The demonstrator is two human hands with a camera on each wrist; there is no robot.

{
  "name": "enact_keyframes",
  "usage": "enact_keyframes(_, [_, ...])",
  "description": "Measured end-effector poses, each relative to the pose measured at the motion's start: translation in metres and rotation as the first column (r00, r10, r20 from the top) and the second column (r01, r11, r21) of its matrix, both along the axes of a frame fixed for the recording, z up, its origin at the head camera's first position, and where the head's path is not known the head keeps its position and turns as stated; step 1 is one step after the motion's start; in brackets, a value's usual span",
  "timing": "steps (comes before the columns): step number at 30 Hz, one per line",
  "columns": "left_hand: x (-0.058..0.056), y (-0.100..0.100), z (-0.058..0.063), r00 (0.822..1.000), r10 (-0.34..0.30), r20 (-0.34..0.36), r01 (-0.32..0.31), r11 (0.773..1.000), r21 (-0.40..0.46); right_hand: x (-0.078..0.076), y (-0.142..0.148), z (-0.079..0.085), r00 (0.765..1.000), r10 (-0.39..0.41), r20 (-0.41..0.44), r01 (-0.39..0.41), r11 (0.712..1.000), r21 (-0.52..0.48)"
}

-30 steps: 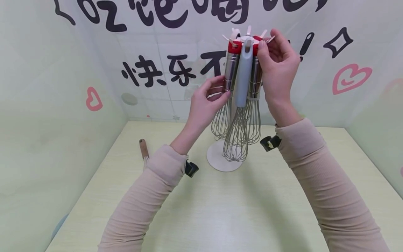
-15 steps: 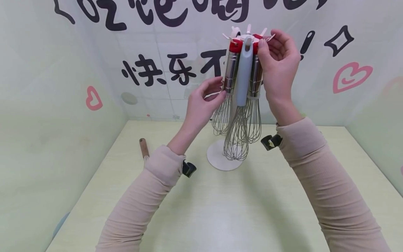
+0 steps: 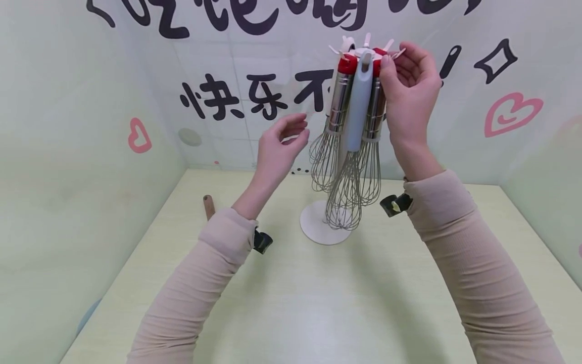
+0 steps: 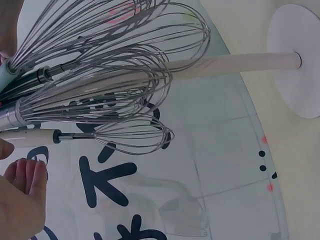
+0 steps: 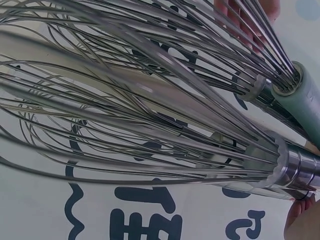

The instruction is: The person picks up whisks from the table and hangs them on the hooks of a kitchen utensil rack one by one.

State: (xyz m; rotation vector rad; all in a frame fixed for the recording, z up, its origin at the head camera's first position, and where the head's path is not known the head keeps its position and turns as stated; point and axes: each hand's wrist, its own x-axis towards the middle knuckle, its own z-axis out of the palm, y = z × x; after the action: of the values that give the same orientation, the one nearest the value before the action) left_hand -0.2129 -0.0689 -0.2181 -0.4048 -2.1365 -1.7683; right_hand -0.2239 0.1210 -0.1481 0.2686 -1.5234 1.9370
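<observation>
Several whisks hang in a ring from the white hooks at the top of a stand with a round white base (image 3: 313, 230). A whisk with a pale blue handle (image 3: 358, 108) faces me, between two steel-handled whisks with red ends, one of them the left steel-handled whisk (image 3: 340, 103). In the left wrist view a smaller whisk with a white handle (image 4: 35, 136) shows too. My right hand (image 3: 411, 101) pinches a hook at the stand's top right. Apart from the whisks, to their left, my left hand (image 3: 279, 144) is held in the air with loosely bent fingers, holding nothing.
A whisk with a brown wooden handle (image 3: 208, 206) lies on the table at the left, mostly hidden behind my left sleeve. The pale table (image 3: 327, 303) meets a printed wall sheet (image 3: 254, 126) close behind the stand, with side panels left and right.
My left hand has let go of the left steel-handled whisk and drawn away to the left. The right hand has stayed at the stand's top. The view has shifted slightly.
</observation>
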Motion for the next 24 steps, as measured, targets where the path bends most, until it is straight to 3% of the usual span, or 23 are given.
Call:
enact_keyframes(10, [-0.015, -0.03, -0.019, 0.988, 0.124, 0.088, -0.122, 0.992, -0.032, 0.0, 0.002, -0.001, 1.0, 0.004, -0.003, -0.004, 1.0, 0.01])
enact_keyframes(18, [-0.027, -0.063, -0.037, 0.945, 0.231, 0.229, -0.214, 0.972, -0.096, 0.0, 0.002, -0.001, 1.0, 0.004, -0.01, -0.004, 1.0, 0.021])
enact_keyframes(24, [-0.032, -0.086, -0.053, 0.912, 0.294, 0.285, -0.262, 0.954, -0.145, 0.0, 0.002, -0.001, 1.0, 0.009, -0.013, -0.008, 1.0, 0.018])
